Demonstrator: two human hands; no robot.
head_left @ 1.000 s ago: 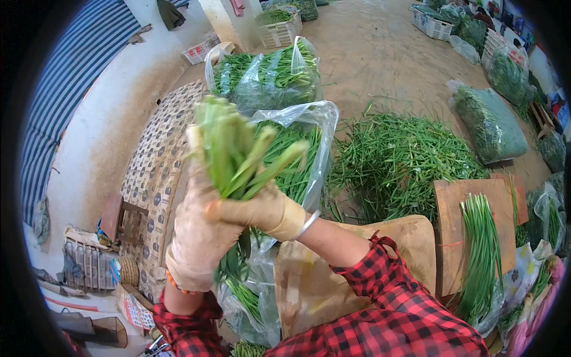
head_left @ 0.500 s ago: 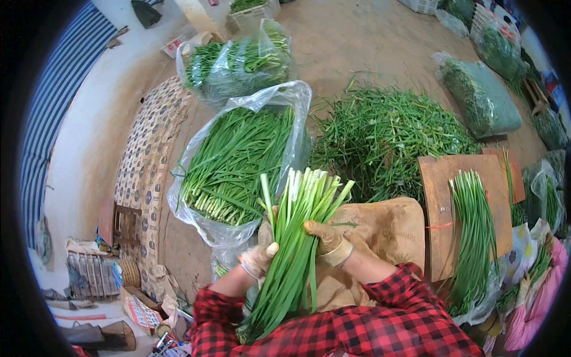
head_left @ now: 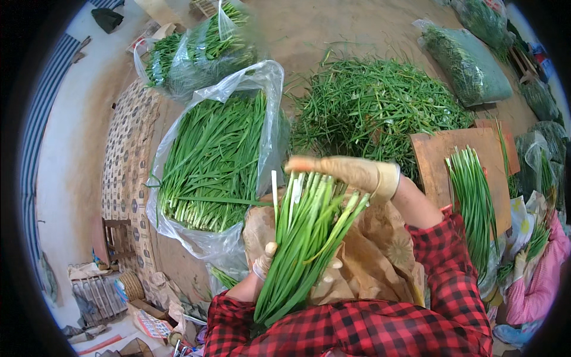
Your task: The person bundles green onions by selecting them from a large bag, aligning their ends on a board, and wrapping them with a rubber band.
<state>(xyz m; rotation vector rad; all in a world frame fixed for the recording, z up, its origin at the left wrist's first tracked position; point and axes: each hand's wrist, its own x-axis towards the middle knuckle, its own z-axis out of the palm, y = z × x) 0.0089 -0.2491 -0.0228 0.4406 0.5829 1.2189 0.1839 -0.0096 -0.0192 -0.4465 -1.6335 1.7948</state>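
A thick bunch of garlic chives (head_left: 303, 244) stands tilted over my lap, white stem ends up and green leaves down. My gloved left hand (head_left: 265, 262) is wrapped round it from the left, its fingertips showing on the right side. Across the top of the stems lies my gloved right hand (head_left: 342, 171), fingers stretched out flat to the left and touching or just above the stem ends. A patterned brown cloth (head_left: 386, 256) covers my lap beneath the bunch.
Ahead left, a clear plastic bag (head_left: 272, 89) holds laid chives; another filled bag (head_left: 196, 59) is behind it. A loose heap of green leaves (head_left: 380, 113) lies ahead. Right, a wooden board (head_left: 431, 157) carries more chives (head_left: 473, 196). A co-worker's pink sleeve (head_left: 538, 276) is far right.
My right hand has left the bunch's side and risen to lie flat over the stem ends. My left hand keeps its hold. The view has shifted, and a co-worker's gloved hand shows at right.
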